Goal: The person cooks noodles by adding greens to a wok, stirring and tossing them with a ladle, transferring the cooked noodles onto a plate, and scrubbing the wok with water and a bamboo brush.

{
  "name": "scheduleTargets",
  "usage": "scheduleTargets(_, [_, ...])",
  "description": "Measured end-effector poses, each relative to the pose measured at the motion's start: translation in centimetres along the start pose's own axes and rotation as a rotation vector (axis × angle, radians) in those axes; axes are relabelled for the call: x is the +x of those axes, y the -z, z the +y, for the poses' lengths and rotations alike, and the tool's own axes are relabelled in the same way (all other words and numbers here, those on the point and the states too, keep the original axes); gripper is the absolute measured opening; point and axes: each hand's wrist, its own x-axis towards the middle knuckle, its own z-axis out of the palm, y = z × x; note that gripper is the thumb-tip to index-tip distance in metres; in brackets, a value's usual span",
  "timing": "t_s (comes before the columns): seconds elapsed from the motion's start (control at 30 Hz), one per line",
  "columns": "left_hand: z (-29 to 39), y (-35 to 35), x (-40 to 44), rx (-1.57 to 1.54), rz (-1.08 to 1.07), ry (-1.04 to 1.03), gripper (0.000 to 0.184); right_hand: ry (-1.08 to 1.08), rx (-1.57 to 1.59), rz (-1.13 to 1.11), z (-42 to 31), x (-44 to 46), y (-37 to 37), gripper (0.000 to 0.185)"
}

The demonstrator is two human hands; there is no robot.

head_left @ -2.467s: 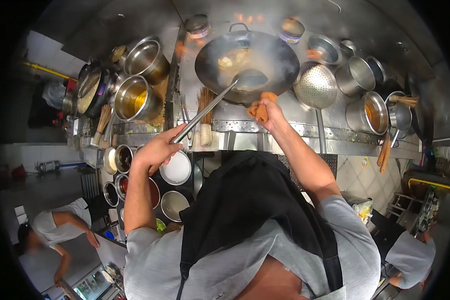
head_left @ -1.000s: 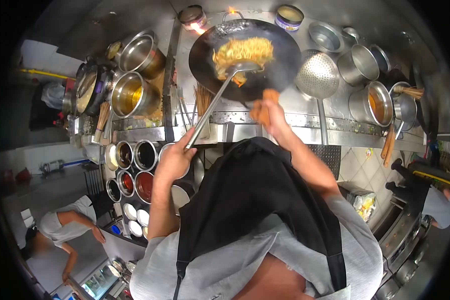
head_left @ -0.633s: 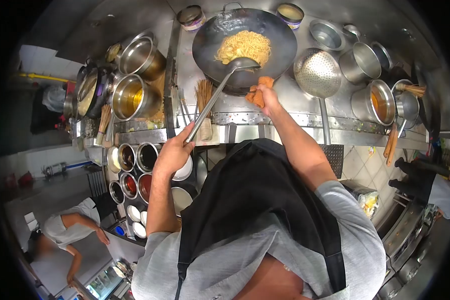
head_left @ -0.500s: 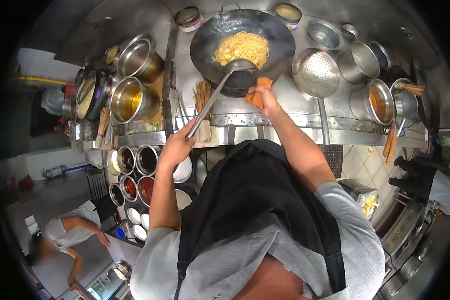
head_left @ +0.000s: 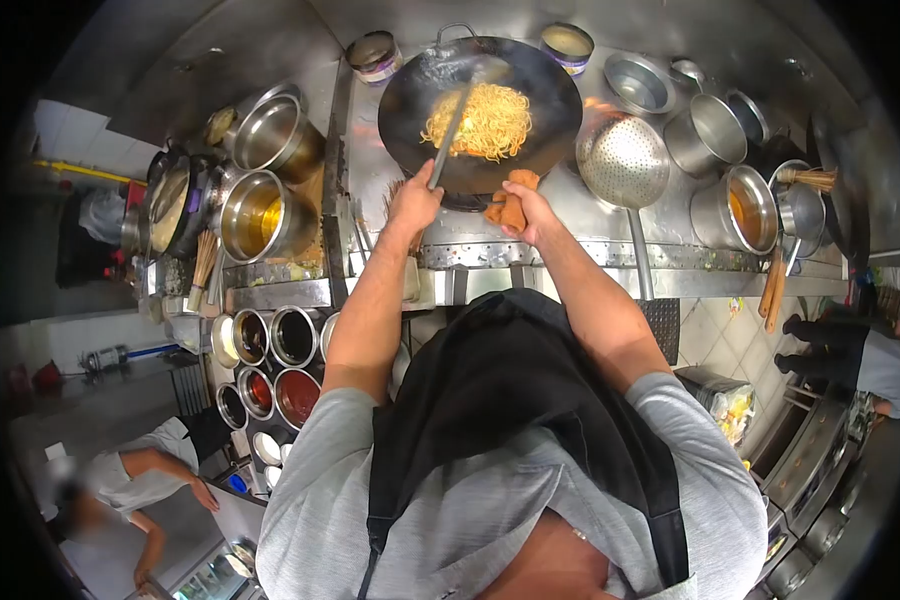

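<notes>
A large dark wok (head_left: pixel 402 135) sits on the stove, with a mound of yellow noodles (head_left: pixel 485 120) in its middle. My left hand (head_left: pixel 416 207) is wrapped round the handle of a long metal ladle (head_left: pixel 453 132). The ladle's blurred bowl lies beyond the noodles, toward the wok's far side. At the wok's near rim, my right hand (head_left: pixel 536 212) is closed on a folded orange cloth (head_left: pixel 511 208). What the cloth covers there is mostly hidden.
A perforated strainer (head_left: pixel 622 160) rests right of the wok. Oil-filled pots (head_left: pixel 253 215) stand at left, and another pot (head_left: pixel 735 210) at right. Opened cans (head_left: pixel 567 45) flank the wok's back. Sauce containers (head_left: pixel 297 395) sit lower left. A co-worker (head_left: pixel 160 465) leans over a counter.
My left hand has moved forward and right, pushing the ladle's bowl from the near side of the noodles to the far side. My right hand stays on the cloth, slightly lower.
</notes>
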Motion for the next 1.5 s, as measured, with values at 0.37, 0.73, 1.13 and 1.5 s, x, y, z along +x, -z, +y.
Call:
scheduleTargets(0.37, [1.1,13.7,-15.2,0.535,-0.072,-0.137,0.063,0.004,-0.07,-0.149,0.3,2.9,2.0,0.026])
scheduleTargets(0.73, [-0.7,7.8,-20.4,0.155,-0.124,-0.074,0.062,0.163,0.226,-0.062,4.7,-5.0,-1.8,0.023])
scheduleTargets(1.13, [4.6,13.3,-24.5,0.137,-0.205,0.121,0.06,0.112,0.21,-0.119,4.0,-4.8,-0.8,0.025])
scheduleTargets(1.5, [2.2,6.6,-23.8,0.133,-0.022,-0.014,0.063,0.225,0.125,-0.171,9.6,-9.1,4.5,0.033])
